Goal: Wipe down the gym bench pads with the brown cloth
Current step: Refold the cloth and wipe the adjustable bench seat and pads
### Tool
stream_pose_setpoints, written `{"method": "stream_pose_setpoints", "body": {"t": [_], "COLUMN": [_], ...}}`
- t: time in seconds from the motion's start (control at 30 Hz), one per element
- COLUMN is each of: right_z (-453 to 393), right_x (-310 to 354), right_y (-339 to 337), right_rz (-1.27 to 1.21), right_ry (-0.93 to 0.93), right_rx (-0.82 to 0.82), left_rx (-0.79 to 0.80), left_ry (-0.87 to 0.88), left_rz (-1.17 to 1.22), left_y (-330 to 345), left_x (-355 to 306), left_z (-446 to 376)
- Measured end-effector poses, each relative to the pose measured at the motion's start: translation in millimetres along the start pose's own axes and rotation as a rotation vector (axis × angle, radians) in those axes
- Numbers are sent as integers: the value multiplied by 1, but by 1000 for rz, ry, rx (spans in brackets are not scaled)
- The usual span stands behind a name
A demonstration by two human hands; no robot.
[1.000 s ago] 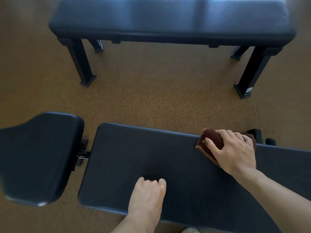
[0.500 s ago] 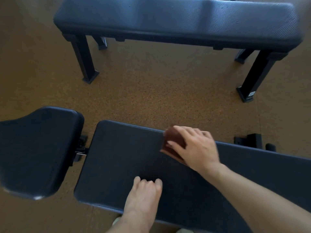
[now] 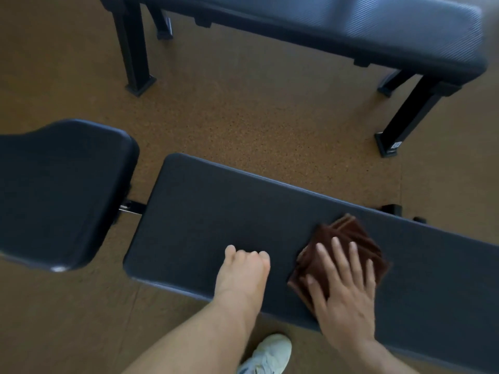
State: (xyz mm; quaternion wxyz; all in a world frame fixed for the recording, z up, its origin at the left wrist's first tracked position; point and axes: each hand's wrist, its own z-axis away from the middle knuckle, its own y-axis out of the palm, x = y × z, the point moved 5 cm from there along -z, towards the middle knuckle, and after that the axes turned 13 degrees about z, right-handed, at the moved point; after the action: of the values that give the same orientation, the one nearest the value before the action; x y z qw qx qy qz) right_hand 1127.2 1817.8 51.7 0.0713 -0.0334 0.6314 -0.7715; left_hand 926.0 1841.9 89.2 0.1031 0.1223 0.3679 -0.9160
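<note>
The long black back pad (image 3: 216, 217) of the near gym bench runs from centre to the lower right. A folded brown cloth (image 3: 348, 233) lies on its near half. My right hand (image 3: 343, 287) presses flat on the cloth with straight, spread fingers. My left hand (image 3: 243, 271) rests on the pad's near edge just left of the cloth, fingers curled under, holding nothing. The separate black seat pad (image 3: 59, 190) sits at the left, joined by a metal bracket (image 3: 131, 207).
A second flat black bench (image 3: 351, 25) stands across the top on black legs (image 3: 135, 58), with brown cork-like floor (image 3: 256, 112) between the benches. A white shoe (image 3: 267, 354) shows at the bottom below the near pad.
My right hand has slid the cloth from the pad's far edge back toward the near edge and to the right, and its fingers have flattened out. The left hand has stayed put.
</note>
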Motion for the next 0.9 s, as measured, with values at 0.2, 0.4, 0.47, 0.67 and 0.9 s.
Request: {"method": "stream_pose_setpoints", "body": {"t": [0.2,0.4,0.47,0.67,0.9], "right_z": [-54,-139,-128,7,2], "right_x": [31,197,260,277,266], "right_y": [-15,-38,-40,-20,-22], "right_rz": [132,-94,-66,155,269], "right_ry": [-314,172,-39,-606,-541], "right_rx": [5,57,31,-25,131], "left_rx": [-295,-444,-437,-508,-596], "left_ry": [283,339,255,-45,-90], "left_rz": [216,431,460,571,648], "left_y": [16,110,138,148,116], "left_x": [31,109,145,222,248], "left_z": [27,116,140,161,157]}}
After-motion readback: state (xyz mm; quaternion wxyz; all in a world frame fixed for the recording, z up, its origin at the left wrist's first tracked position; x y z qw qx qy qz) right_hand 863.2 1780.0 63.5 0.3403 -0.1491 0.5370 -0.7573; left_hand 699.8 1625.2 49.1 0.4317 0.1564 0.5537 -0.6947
